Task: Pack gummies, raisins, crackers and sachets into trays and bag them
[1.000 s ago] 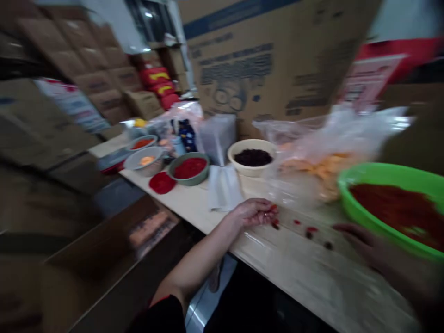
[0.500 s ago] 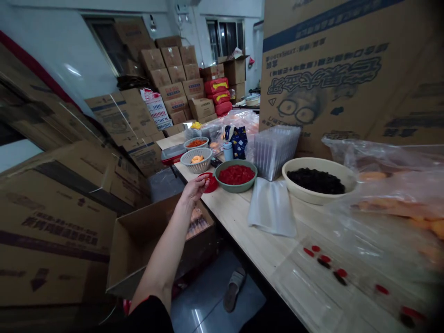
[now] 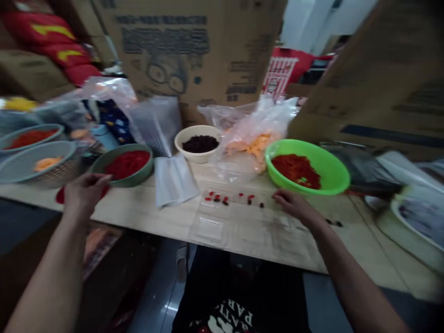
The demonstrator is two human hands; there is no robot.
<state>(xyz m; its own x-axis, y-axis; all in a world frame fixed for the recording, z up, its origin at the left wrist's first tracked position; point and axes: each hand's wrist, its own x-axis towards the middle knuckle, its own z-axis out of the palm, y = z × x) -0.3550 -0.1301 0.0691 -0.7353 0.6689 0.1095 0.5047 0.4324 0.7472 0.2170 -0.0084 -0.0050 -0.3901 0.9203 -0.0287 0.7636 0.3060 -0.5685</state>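
My left hand (image 3: 83, 190) has thumb and fingertips pinched together; whatever may be between them is too small and blurred to name. It is over a red lid-like dish (image 3: 60, 196), beside a grey-green bowl (image 3: 140, 181) of red pieces (image 3: 127, 164). Out to the right, my right hand (image 3: 291, 202) has its fingers closed, their contents hidden. It hovers over the clear plastic trays (image 3: 211, 229), just in front of a bright green basin (image 3: 335, 178) of orange-red pieces (image 3: 296, 169). Small red and dark pieces lie in several tray compartments.
Behind the trays stand a cream bowl (image 3: 197, 158) of black pieces and a clear bag (image 3: 239, 169) of orange pieces. Flat plastic bags (image 3: 175, 182) lie beside stacked clear containers (image 3: 156, 122). Baskets (image 3: 21, 162) line the left; a pale tub (image 3: 398, 222) sits right. Large cartons (image 3: 215, 55) rise behind.
My view has swung right, from the stacked cartons to the trays on the table. My right hand has come into view over the trays. The left hand stays pinched near the red dish.
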